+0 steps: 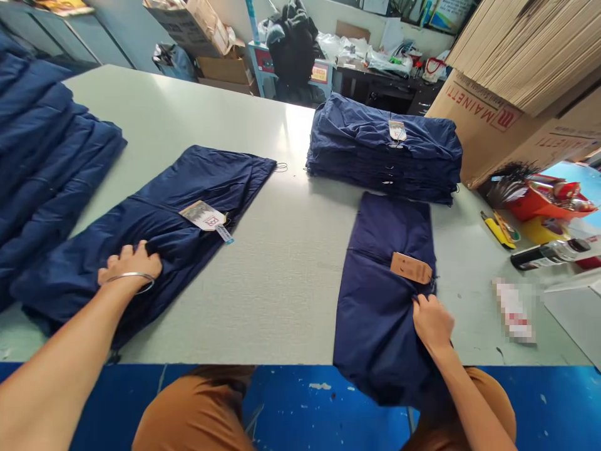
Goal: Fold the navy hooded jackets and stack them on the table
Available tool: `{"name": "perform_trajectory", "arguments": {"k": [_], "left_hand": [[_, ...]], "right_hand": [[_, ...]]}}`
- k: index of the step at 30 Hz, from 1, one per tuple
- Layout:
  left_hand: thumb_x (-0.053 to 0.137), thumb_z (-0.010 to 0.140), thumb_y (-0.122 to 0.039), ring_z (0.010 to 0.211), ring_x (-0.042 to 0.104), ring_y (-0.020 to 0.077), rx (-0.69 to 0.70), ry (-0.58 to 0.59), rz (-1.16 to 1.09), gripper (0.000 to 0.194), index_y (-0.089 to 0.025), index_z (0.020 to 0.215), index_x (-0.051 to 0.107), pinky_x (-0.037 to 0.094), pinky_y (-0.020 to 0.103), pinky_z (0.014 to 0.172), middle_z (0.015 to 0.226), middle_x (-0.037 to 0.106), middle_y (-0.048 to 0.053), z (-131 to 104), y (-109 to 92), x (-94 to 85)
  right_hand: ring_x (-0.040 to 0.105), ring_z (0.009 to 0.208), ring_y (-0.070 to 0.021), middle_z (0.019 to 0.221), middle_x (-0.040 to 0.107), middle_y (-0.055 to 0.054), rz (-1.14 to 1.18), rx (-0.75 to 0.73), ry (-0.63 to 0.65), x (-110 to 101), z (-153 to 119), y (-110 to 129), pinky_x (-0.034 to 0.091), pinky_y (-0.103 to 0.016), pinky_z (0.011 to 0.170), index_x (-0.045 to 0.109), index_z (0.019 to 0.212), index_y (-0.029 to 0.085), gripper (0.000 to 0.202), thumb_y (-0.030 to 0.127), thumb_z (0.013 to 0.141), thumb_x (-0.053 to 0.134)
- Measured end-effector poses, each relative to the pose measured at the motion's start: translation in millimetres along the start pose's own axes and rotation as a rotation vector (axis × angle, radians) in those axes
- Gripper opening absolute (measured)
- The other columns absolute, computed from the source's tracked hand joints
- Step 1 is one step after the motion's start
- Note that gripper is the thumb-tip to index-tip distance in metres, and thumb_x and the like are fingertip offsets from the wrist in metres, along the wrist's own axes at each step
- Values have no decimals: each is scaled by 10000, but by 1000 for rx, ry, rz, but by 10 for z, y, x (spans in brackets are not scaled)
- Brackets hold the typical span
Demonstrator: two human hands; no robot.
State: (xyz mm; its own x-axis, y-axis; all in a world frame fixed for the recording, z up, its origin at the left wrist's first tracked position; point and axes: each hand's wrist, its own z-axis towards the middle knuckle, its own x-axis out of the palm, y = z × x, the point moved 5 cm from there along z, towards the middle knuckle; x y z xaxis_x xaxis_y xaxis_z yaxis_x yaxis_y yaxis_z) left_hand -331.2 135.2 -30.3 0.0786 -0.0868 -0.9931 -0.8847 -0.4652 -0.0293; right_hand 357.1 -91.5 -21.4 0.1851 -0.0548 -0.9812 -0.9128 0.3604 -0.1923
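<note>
Navy garment at your right (pixel 375 326): it lies lengthwise on the surface (pixel 263 282), folded narrow, its lower end hanging over the near edge. Your right hand (pixel 432 322) is closed on its right side, pinching a gather of fabric just below the brown tag (pixel 412 268). The grip at the side probably serves to control that edge, with the overhang within your easy reach.

Navy garment at your left (pixel 157 219): it lies slantwise across the surface. Your left hand (pixel 131 263) rests on it with fingers bent; whether it grips the cloth or only presses, I cannot tell. The pale tag (pixel 203 215) and a small label (pixel 224 234) lie face out, presumably so that they can be read.

Behind the right garment, you have a folded stack (pixel 375 160) squared up, likely to keep it compact, with a tag (pixel 397 130) on top. Far left is a loose navy heap (pixel 56 150).

At the right are a yellow cutter (pixel 496 230) and a dark bottle (pixel 539 255), set aside of the garments, with a printed carton (pixel 474 131) beyond.

Count: two hands, two single garments, one stack, one heap, three larger tags, one small label, one cutter, one dark bottle. Layers in the stack and heap cannot be counted reliably.
</note>
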Motion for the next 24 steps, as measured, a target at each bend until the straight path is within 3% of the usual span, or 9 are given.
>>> {"name": "perform_trajectory", "arguments": {"k": [2,5,7,10,12,14,18,21,24], "left_hand": [[490,784,-381,1352,405,468,19,-55,-5,675,-84,1389,525,367,674,1053,1460,469,236,-83,-105,-61],[509,740,-298,1369,387,418,232,-304,-123,704,-40,1394,498,357,619,1094,1470,443,243,-451,-528,-147],[482,771,-301,1359,402,377,398,-389,-229,712,1,1416,453,334,571,1131,1451,452,248,-799,-855,-132],[479,803,-330,1330,436,354,571,-377,-335,676,-8,1397,456,321,521,1152,1386,490,248,-1291,-1250,-76],[487,836,-335,1341,432,341,662,-362,-389,641,-87,1425,434,314,504,1160,1407,479,212,-1549,-1419,-88],[489,871,-331,1352,425,333,697,-377,-438,629,-162,1467,382,311,511,1159,1430,467,177,-1740,-1504,-141],[461,927,-320,1337,447,335,691,-445,-529,659,-207,1543,254,333,541,1134,1404,492,172,-2134,-1640,-191],[445,955,-300,1371,433,313,820,-371,-543,670,-239,1577,203,350,510,1141,1449,470,168,-2659,-1935,4],[456,961,-292,1439,364,312,944,-286,-475,672,-264,1588,216,295,524,1181,1541,404,147,-3247,-2266,341]], "right_hand": [[607,839,-288,847,645,-157,9,-45,-18,-255,-17,-74,416,-369,687,740,848,167,319,303,973,480],[615,847,-277,942,658,-158,258,-15,-161,-836,326,47,453,-400,755,744,980,187,361,361,989,428],[624,940,-280,1018,663,-143,565,-91,-280,-1246,783,382,473,-426,860,725,1055,199,406,414,1000,385],[556,1221,-260,1284,615,-126,1046,-387,-349,-1725,1533,1114,423,-430,1064,597,1315,178,490,471,1010,350],[463,1351,-225,1472,487,-82,1247,-547,-327,-1897,1864,1498,375,-435,1131,417,1481,211,568,518,1009,350],[385,1420,-212,1550,403,-47,1315,-634,-324,-1936,1961,1642,331,-451,1169,345,1522,254,599,544,999,376],[467,1359,-227,1463,519,-84,1177,-620,-338,-1517,1635,1209,360,-435,1156,556,1374,230,476,473,992,409],[534,1283,-279,1354,598,-175,843,-394,-252,-772,1302,573,377,-476,1128,677,1219,143,443,413,966,434],[370,1415,-374,1483,486,-203,497,-27,-99,12,1003,-42,268,-658,1123,598,1352,139,510,413,969,402]]}}
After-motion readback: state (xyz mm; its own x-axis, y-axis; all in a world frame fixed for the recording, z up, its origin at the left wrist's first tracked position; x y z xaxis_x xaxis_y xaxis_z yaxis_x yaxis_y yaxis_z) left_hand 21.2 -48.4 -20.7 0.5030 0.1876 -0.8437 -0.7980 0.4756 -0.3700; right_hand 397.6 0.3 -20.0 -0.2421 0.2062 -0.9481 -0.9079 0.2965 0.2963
